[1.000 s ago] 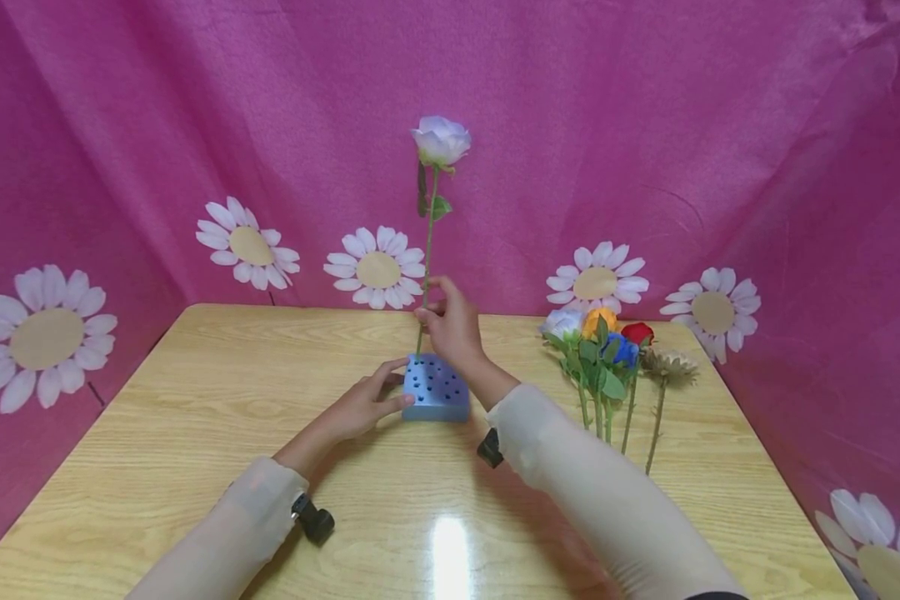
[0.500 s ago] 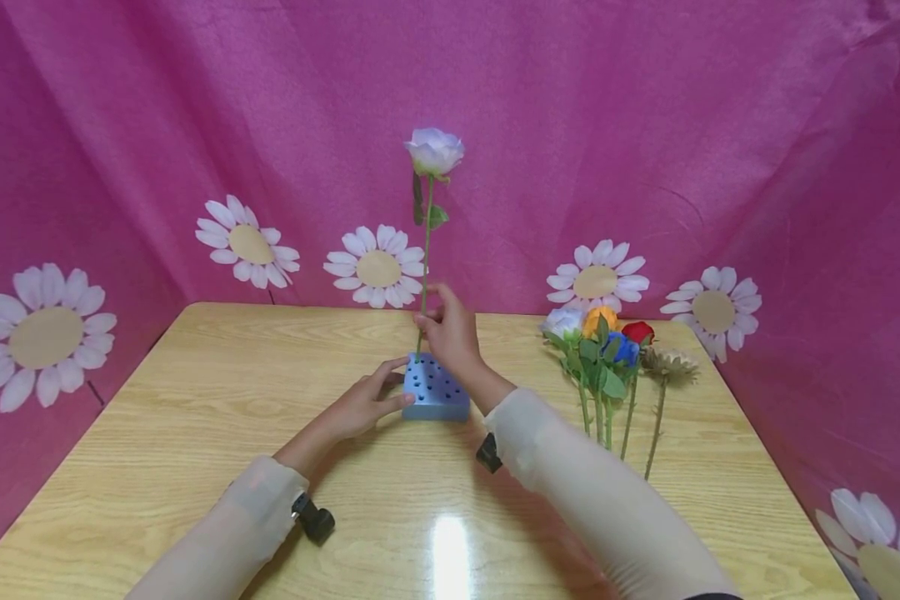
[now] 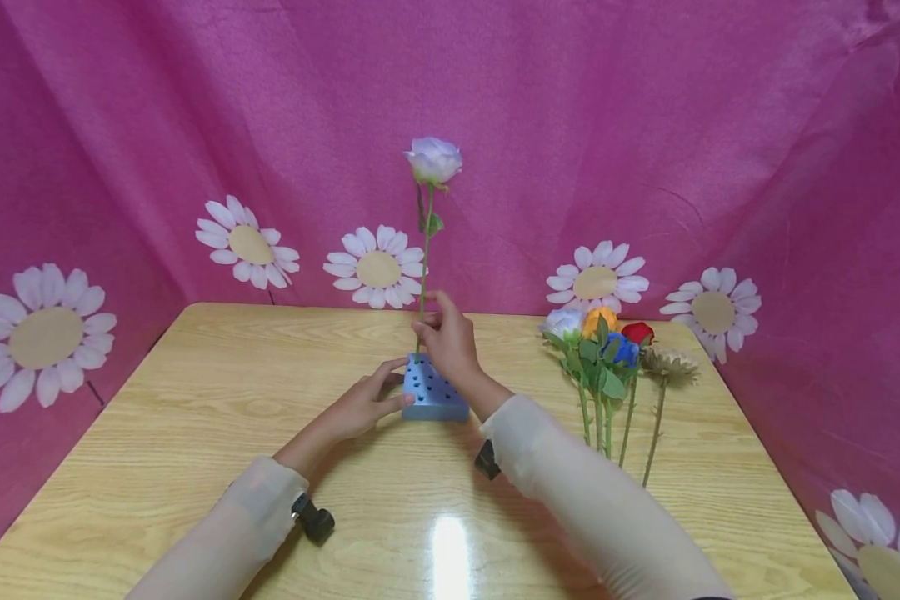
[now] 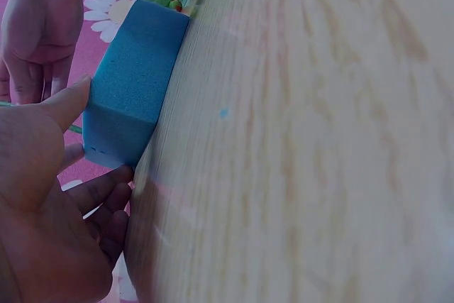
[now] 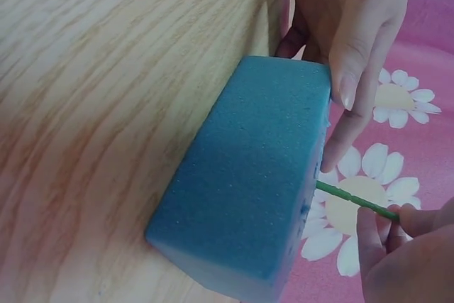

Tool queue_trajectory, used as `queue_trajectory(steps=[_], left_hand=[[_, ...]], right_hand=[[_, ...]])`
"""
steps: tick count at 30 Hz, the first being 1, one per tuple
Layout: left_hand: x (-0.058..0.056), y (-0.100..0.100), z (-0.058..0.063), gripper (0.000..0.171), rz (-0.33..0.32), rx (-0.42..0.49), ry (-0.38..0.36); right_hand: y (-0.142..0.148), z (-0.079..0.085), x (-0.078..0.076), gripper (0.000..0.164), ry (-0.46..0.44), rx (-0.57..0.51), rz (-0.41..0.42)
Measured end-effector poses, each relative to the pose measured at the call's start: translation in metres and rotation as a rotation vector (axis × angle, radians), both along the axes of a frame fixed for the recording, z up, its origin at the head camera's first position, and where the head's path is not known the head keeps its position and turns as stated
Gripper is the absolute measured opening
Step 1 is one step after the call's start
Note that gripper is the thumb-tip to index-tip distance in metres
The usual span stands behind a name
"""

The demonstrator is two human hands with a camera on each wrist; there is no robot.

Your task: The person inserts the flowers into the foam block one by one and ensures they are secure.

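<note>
Lower than a second ago, the white rose (image 3: 434,160) is nearly upright, its bloom at the frame's upper centre, and I see the right hand (image 3: 452,340) pinching its green stem (image 3: 423,250) while the left hand (image 3: 360,406) grips the left side of the blue block (image 3: 435,412) beneath.

Left forearm (image 3: 221,529) and right forearm (image 3: 588,492) extended, converging forward; left hand (image 3: 362,406) low, thumb and index finger parted; right hand (image 3: 452,342) farther forward, pinching.

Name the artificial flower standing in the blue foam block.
The white rose in the right hand; the other flowers, another white one included, lie on the table.
</note>
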State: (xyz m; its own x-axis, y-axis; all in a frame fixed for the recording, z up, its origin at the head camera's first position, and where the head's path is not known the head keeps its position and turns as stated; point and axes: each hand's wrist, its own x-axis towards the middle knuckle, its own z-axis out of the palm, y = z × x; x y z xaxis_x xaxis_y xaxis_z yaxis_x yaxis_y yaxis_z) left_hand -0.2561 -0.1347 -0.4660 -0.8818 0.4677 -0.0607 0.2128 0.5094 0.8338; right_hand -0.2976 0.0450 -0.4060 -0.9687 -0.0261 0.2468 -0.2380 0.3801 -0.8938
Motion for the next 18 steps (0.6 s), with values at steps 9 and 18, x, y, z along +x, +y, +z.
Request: queue_trajectory(steps=[9,18], left_hand=[[-0.001,0.001,-0.001,0.071,-0.004,0.001,0.019],[0.000,0.001,0.000,0.072,0.005,-0.003,0.013]], right_hand=[[-0.001,-0.005,0.001,0.041,0.002,0.080,-0.026],[0.000,-0.011,0.002,0.039,0.026,0.105,-0.020]])
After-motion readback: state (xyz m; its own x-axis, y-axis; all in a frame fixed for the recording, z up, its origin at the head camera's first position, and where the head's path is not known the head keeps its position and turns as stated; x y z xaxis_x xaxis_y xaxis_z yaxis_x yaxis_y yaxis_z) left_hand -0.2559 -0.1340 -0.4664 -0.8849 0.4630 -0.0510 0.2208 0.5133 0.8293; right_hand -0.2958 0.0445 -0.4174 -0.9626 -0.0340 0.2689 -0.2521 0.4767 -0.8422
